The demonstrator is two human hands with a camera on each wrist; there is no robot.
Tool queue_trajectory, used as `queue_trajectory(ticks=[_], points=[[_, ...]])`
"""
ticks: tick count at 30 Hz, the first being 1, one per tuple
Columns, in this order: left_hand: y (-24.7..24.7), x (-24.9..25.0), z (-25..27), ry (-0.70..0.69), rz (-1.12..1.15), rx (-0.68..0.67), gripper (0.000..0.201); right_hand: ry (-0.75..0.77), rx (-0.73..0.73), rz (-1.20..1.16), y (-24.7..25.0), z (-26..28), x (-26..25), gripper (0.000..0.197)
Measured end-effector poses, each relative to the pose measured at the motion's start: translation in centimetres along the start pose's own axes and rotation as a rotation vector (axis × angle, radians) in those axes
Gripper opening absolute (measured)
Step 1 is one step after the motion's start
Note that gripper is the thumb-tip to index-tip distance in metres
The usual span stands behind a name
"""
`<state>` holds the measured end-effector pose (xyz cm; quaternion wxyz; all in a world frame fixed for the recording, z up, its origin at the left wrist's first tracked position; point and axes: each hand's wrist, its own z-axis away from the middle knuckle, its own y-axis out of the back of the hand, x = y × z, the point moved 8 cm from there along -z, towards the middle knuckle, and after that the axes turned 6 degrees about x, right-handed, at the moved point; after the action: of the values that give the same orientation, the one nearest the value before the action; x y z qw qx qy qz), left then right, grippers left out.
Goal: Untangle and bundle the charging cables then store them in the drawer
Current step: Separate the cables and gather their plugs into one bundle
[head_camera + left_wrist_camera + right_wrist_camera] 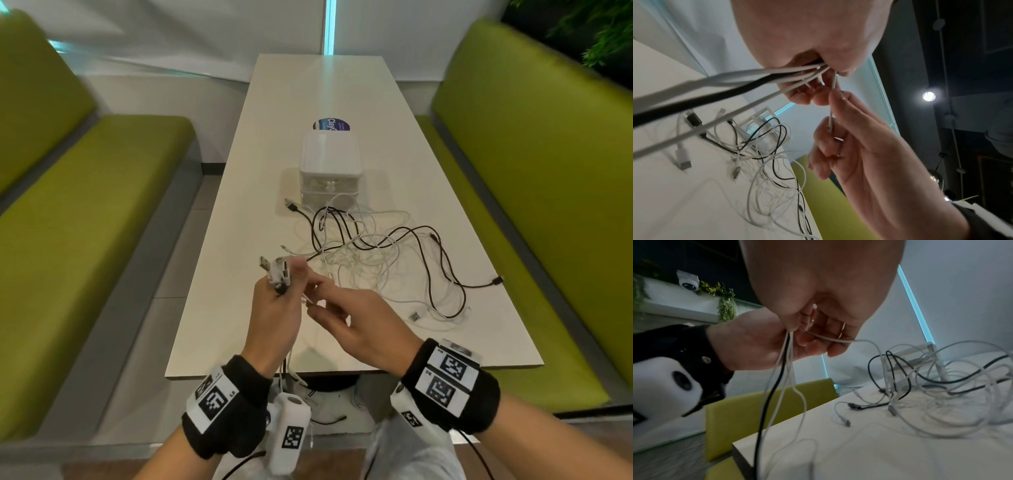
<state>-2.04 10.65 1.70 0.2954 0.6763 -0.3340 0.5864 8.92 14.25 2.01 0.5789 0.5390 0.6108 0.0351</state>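
Booth table [342,102] early stage: left hand [274,308] grip clutches gathered plug ends [277,272], right hand [352,318] pinches a white cable [831,112], tangle [376,253] and drawer box [329,171] untouched.

- Tangled white and black charging cables [373,260]: spread loose on tabletop, several plug ends gathered upright.
- Small white plastic drawer unit [329,171]: just behind tangle, upright.

Green benches [534,178], white table [342,85]
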Motion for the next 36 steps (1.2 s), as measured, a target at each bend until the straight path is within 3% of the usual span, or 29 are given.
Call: queue_trajectory(ticks=[5, 8, 10, 13, 16, 18, 20, 22, 24, 26, 29, 31, 34, 36], points=[[0.4, 1.4, 0.1, -0.051, 0.135, 0.04, 0.054, -0.024, -0.015, 0.154, 1.3, 0.0, 2.2, 0.033], [0.3, 2.0, -0.2, 0.098, 0.394, -0.022, 0.054, -0.069, -0.091, 0.283, 1.7, 0.6, 4.8, 0.045], [0.2, 1.9, -0.5, 0.16, 0.403, -0.091, 0.057, -0.07, -0.136, 0.338, 1.9, 0.9, 6.0, 0.047], [-1.1, 1.3, -0.3, 0.06, -0.029, -0.225, 0.057, -0.049, -0.173, 0.402, 1.8, 0.7, 6.4, 0.045], [-2.3, 0.7, 0.0, -0.082, -0.295, -0.24, 0.041, 0.013, -0.146, 0.382, 1.4, 0.1, 4.9, 0.047], [-3.0, -0.3, 0.0, -0.113, -0.544, -0.275, 0.046, 0.038, -0.119, 0.361, 1.5, -0.2, 4.0, 0.046], [-3.7, -1.6, 0.1, -0.113, -0.894, -0.4, 0.038, 0.026, -0.121, 0.339, 1.8, -0.6, 4.1, 0.035], [-3.7, -2.0, 0.6, -0.114, -0.948, -0.46, 0.039, 0.007, -0.17, 0.352, 1.7, -0.6, 4.7, 0.033], [-2.5, -1.2, 0.5, -0.078, -0.69, -0.356, 0.046, -0.036, -0.174, 0.343, 1.9, -0.6, 5.6, 0.043], [0.0, 0.2, -0.2, -0.008, -0.367, -0.107, 0.05, -0.128, -0.114, 0.273, 2.7, -0.6, 7.1, 0.046], [4.1, 1.0, -1.3, 0.036, -0.106, 0.211, 0.045, -0.25, -0.105, 0.241, 3.6, -0.5, 9.2, 0.057], [4.6, 1.4, -1.8, -0.007, -0.13, 0.248, 0.041, -0.255, -0.145, 0.311, 3.3, -0.4, 9.5, 0.057], [2.8, 2.7, -1.1, -0.205, -0.29, 0.196, 0.017, -0.202, -0.176, 0.407, 2.3, -0.7, 8.6, 0.048], [0.8, 3.3, -0.2, -0.343, -0.267, 0.093, 0.034, -0.205, -0.178, 0.398, 1.9, -1.0, 7.9, 0.048]])
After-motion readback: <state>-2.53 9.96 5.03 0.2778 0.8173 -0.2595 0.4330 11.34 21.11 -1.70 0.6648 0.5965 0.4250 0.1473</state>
